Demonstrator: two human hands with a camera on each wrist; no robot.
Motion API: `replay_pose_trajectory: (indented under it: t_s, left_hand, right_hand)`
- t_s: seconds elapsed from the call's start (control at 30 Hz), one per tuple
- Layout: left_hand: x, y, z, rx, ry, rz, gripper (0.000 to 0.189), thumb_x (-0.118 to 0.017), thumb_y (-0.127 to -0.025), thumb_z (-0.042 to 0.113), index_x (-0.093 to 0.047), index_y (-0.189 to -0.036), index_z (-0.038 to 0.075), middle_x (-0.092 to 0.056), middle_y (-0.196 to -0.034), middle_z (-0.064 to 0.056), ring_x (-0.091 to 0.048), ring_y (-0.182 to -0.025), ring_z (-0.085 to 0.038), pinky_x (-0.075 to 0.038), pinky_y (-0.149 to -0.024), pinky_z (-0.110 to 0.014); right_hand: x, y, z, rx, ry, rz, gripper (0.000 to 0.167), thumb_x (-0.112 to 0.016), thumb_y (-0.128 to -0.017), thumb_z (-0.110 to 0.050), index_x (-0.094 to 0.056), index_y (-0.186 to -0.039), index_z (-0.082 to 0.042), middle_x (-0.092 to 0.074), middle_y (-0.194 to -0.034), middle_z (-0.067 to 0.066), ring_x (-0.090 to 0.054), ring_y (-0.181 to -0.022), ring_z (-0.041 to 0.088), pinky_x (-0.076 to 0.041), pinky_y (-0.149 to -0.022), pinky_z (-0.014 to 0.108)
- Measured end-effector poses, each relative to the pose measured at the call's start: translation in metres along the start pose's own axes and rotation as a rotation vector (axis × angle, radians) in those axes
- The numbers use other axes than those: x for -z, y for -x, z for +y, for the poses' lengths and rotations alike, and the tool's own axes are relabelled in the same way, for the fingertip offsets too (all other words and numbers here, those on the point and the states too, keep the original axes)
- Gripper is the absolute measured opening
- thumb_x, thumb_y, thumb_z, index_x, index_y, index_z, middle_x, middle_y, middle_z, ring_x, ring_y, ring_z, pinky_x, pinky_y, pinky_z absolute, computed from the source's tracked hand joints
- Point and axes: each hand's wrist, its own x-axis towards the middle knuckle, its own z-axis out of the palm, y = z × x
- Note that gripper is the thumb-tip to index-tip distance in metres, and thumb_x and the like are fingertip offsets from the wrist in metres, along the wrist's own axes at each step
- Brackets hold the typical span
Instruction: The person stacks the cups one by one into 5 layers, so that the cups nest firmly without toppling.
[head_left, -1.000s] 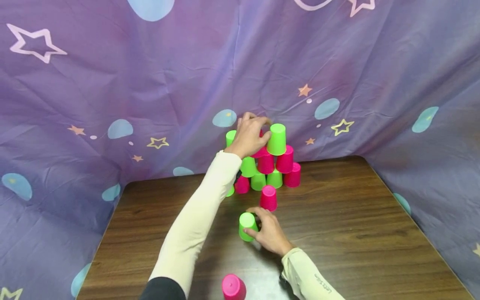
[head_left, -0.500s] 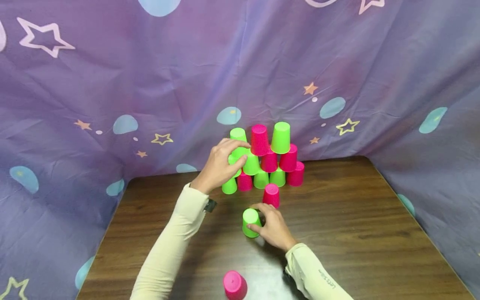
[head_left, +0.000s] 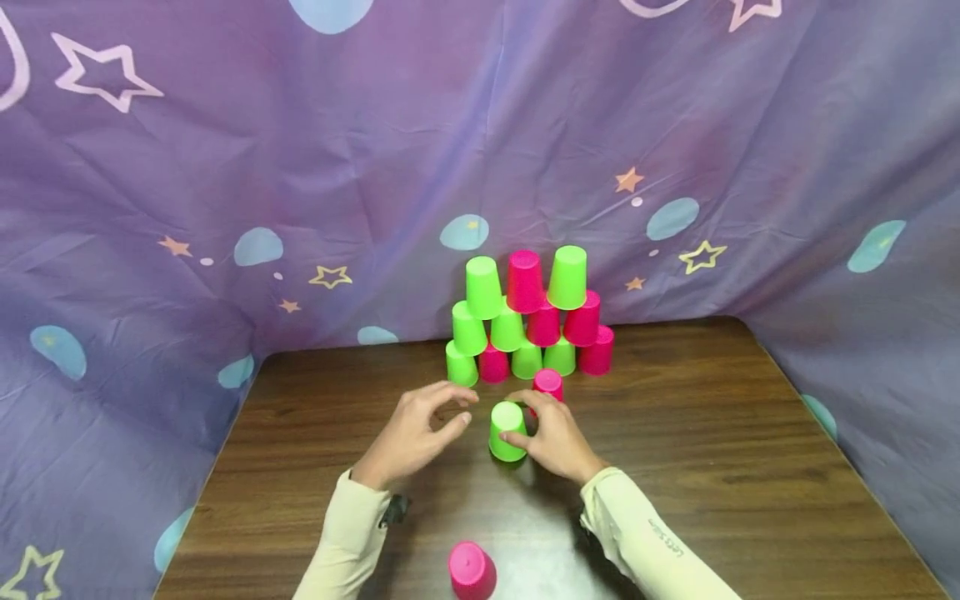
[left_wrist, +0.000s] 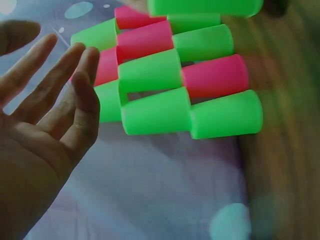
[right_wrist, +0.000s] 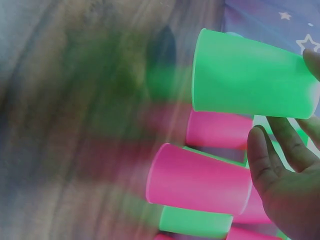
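Observation:
My right hand (head_left: 555, 442) pinches an upside-down green cup (head_left: 506, 446) between thumb and fingers. In the right wrist view this green cup (right_wrist: 250, 75) appears raised slightly off the table. To its left, my left hand (head_left: 408, 433) is apart from the cup, fingers spread and holding nothing; its palm (left_wrist: 30, 155) shows in the left wrist view. Just behind my right hand, a pink cup (head_left: 548, 381) stands upside down, partly hidden by the fingers. Farther back rises a stepped wall of green and pink cups (head_left: 507, 327), with two green and one pink along its top row.
Another upside-down pink cup (head_left: 471, 571) stands near the front of the wooden table (head_left: 720, 467). A purple patterned cloth (head_left: 390, 150) hangs behind the table and at its sides, close behind the cup wall.
My left hand has come back and down from the top of the cup wall to beside the green cup. The right hand has moved slightly forward with the cup.

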Motion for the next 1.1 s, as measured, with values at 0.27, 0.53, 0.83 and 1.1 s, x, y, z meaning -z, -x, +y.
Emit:
replay_pose_trajectory:
  t_s: [0.27,0.53,0.83,1.1]
  left_hand:
    - [-0.016,0.063,-0.003,0.063,0.041,0.000,0.024,-0.070,-0.091,0.013,-0.070,-0.115,0.017,-0.075,-0.109,-0.001,-0.069,-0.094,-0.013,-0.058,-0.078,-0.029]
    - [-0.038,0.110,-0.012,0.075,0.156,-0.010,0.029,-0.074,-0.089,0.018,-0.069,-0.118,0.015,-0.075,-0.113,-0.004,-0.070,-0.100,-0.016,-0.058,-0.076,-0.028]
    - [-0.051,0.134,-0.016,0.035,0.240,-0.029,0.041,-0.082,-0.083,0.023,-0.068,-0.122,0.014,-0.075,-0.116,-0.007,-0.069,-0.097,-0.015,-0.056,-0.077,-0.026]
    - [-0.060,0.142,-0.018,0.046,0.286,-0.045,0.048,-0.086,-0.076,0.021,-0.068,-0.120,0.013,-0.074,-0.115,-0.008,-0.067,-0.098,-0.013,-0.055,-0.079,-0.027]
  right_hand:
    - [0.012,-0.014,-0.006,0.001,-0.049,-0.030,0.045,-0.087,-0.076,-0.019,-0.070,-0.117,-0.013,-0.073,-0.105,0.001,-0.059,-0.089,0.014,-0.050,-0.080,0.034]
    - [0.032,-0.028,-0.014,-0.023,-0.057,-0.081,0.045,-0.086,-0.077,-0.021,-0.069,-0.118,-0.014,-0.069,-0.094,0.000,-0.054,-0.077,0.014,-0.044,-0.070,0.024]
    - [0.051,-0.047,-0.017,-0.017,-0.102,-0.090,0.046,-0.085,-0.078,-0.019,-0.067,-0.119,-0.011,-0.072,-0.103,0.007,-0.065,-0.080,0.021,-0.056,-0.073,0.034]
    - [0.067,-0.065,-0.026,-0.002,-0.113,-0.105,0.045,-0.084,-0.079,-0.018,-0.066,-0.119,-0.009,-0.071,-0.105,0.008,-0.064,-0.090,0.021,-0.057,-0.078,0.037]
